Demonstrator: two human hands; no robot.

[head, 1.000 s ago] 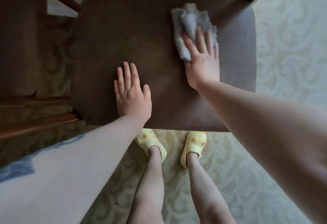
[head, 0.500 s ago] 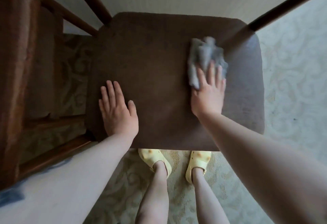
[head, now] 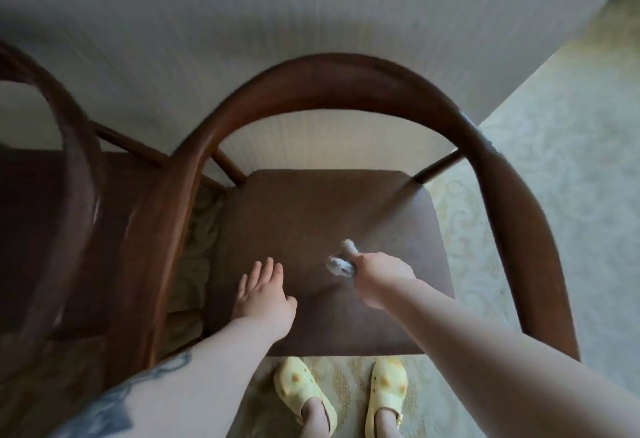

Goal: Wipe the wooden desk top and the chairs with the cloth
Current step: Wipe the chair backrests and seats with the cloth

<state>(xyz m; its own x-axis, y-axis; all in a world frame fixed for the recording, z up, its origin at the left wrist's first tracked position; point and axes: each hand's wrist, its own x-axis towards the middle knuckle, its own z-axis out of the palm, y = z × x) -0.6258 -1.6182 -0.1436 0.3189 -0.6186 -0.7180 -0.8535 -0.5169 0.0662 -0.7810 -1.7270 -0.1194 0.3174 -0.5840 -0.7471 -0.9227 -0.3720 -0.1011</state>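
Observation:
A dark wooden chair with a curved back and arm rail stands in front of me, its brown padded seat facing up. My right hand is above the seat's front right part and grips a bunched grey cloth, which sticks out to the left of my fist. My left hand lies flat on the seat's front left part, fingers straight and together.
A second wooden chair of the same kind stands close on the left, its rail nearly touching the first. A pale wall is behind both. Patterned carpet spreads to the right. My feet in yellow clogs stand at the seat's front edge.
My head has pulled back, so the whole chair rail is now in view. My right hand went from pressing the cloth flat on the seat to gripping it bunched, nearer the front.

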